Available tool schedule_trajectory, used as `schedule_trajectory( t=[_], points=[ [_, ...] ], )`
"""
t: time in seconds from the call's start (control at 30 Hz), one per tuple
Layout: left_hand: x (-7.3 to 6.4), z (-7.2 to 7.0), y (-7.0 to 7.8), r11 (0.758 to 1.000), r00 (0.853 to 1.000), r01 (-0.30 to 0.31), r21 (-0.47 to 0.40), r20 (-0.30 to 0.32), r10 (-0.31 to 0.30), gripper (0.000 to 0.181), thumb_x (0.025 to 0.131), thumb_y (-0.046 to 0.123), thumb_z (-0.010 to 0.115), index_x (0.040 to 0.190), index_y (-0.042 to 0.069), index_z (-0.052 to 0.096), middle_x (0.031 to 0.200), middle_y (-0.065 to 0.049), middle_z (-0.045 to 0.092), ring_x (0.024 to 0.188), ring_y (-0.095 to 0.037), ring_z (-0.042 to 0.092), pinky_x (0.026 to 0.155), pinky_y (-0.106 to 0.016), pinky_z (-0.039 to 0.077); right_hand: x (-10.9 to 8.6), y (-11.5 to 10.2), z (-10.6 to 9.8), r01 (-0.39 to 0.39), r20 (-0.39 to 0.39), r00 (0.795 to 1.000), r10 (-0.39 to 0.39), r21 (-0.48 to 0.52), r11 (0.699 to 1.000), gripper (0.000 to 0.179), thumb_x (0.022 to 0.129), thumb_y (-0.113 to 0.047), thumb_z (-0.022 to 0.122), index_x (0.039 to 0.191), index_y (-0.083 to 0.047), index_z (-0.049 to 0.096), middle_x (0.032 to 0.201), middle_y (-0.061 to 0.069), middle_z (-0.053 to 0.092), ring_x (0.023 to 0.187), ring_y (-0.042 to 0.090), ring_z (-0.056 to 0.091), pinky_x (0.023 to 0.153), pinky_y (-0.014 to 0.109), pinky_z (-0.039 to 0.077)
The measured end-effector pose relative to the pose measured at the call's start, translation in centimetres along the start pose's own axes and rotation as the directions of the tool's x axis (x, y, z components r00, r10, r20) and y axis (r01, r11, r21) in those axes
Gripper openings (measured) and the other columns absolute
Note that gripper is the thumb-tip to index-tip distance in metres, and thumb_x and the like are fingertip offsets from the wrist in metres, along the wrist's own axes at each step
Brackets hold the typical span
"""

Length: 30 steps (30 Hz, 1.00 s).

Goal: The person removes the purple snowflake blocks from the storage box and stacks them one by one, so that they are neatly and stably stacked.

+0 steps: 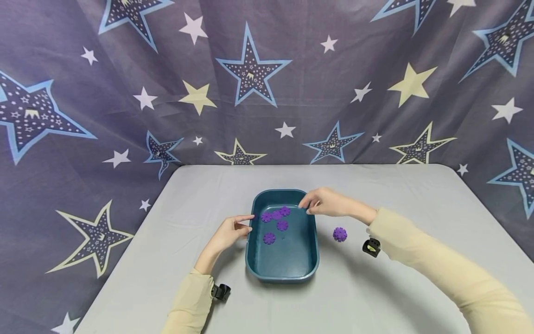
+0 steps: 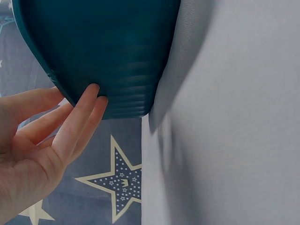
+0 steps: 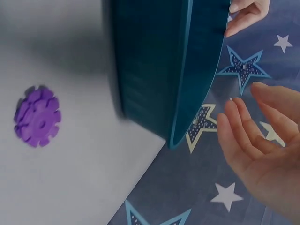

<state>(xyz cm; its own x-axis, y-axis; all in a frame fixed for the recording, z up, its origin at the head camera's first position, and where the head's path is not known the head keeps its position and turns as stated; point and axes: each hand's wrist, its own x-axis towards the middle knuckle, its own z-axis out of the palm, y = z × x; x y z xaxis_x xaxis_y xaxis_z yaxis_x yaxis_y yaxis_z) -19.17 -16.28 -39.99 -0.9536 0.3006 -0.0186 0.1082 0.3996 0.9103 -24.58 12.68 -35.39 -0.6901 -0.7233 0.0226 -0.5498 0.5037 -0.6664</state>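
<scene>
A dark teal plastic tub [image 1: 282, 280] stands on the table. My left hand [image 1: 225, 235] holds its left rim, fingertips on both sides of the wall; in the left wrist view two fingers [image 2: 77, 112] lie along the outer wall. My right hand [image 1: 327, 202] hovers at the far right rim, fingers loosely bent, with nothing visible between them in the right wrist view. Several purple notched discs [image 1: 269, 238] lie in the tub, mostly toward its far left. To the right of the tub sits a small stack of similar purple discs [image 3: 38, 117], below my right wrist.
The light grey table [image 1: 208, 185] extends around the tub on all sides. Behind it hangs a dark curtain [image 1: 267, 125] printed with stars. Each wrist wears a small black camera, the right one [image 1: 371, 247] just right of the purple stack.
</scene>
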Motion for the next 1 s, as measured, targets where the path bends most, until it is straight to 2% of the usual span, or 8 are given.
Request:
schedule_trajectory(
  t=[0.3, 0.67, 0.9, 1.0],
  points=[
    [0.0, 0.0, -0.1, 1.000, 1.000, -0.008, 0.001, 0.001, 0.008, 0.038, 0.083, -0.007, 0.052, 0.119, -0.016, 0.045, 0.096, -0.034, 0.057, 0.083, -0.034, 0.059, 0.073, -0.039, 0.052, 1.6, -0.5, 1.1, 0.046, 0.053, 0.998, -0.042, -0.079, 0.996, 0.021, 0.081, -0.004, 0.058, 0.101, -0.002, 0.064, 0.095, 0.009, 0.061, 0.082, 0.017, 0.059, 0.068, 0.022, 0.051],
    [-0.1, 0.0, 0.1, 1.000, 1.000, 0.005, 0.005, 0.003, -0.005, 0.038, 0.083, -0.007, 0.052, 0.119, -0.015, 0.046, 0.096, -0.034, 0.057, 0.084, -0.035, 0.059, 0.073, -0.040, 0.052, 3.5, 0.0, 2.1, 0.020, 0.133, 0.991, -0.007, -0.099, 0.995, 0.021, 0.078, -0.001, 0.060, 0.099, -0.003, 0.065, 0.097, 0.011, 0.062, 0.079, 0.014, 0.059, 0.068, 0.022, 0.050],
    [-0.1, 0.0, 0.2, 1.000, 1.000, 0.004, 0.008, 0.007, -0.004, 0.038, 0.083, -0.006, 0.051, 0.120, -0.015, 0.045, 0.097, -0.034, 0.057, 0.084, -0.034, 0.059, 0.074, -0.041, 0.052, 4.7, -0.1, 2.9, 0.062, 0.175, 0.984, -0.033, -0.167, 0.984, 0.022, 0.076, 0.000, 0.063, 0.099, 0.002, 0.064, 0.097, 0.016, 0.063, 0.079, 0.016, 0.060, 0.070, 0.024, 0.050],
    [-0.1, -0.1, 0.1, 1.000, 1.000, -0.003, 0.011, 0.008, 0.003, 0.038, 0.083, -0.006, 0.051, 0.120, -0.015, 0.045, 0.096, -0.034, 0.057, 0.084, -0.034, 0.059, 0.074, -0.042, 0.051, 5.1, -0.2, 3.1, 0.049, 0.180, 0.984, -0.015, -0.186, 0.981, 0.023, 0.076, -0.001, 0.064, 0.098, 0.001, 0.065, 0.097, 0.015, 0.063, 0.081, 0.018, 0.059, 0.072, 0.025, 0.050]
  ],
)
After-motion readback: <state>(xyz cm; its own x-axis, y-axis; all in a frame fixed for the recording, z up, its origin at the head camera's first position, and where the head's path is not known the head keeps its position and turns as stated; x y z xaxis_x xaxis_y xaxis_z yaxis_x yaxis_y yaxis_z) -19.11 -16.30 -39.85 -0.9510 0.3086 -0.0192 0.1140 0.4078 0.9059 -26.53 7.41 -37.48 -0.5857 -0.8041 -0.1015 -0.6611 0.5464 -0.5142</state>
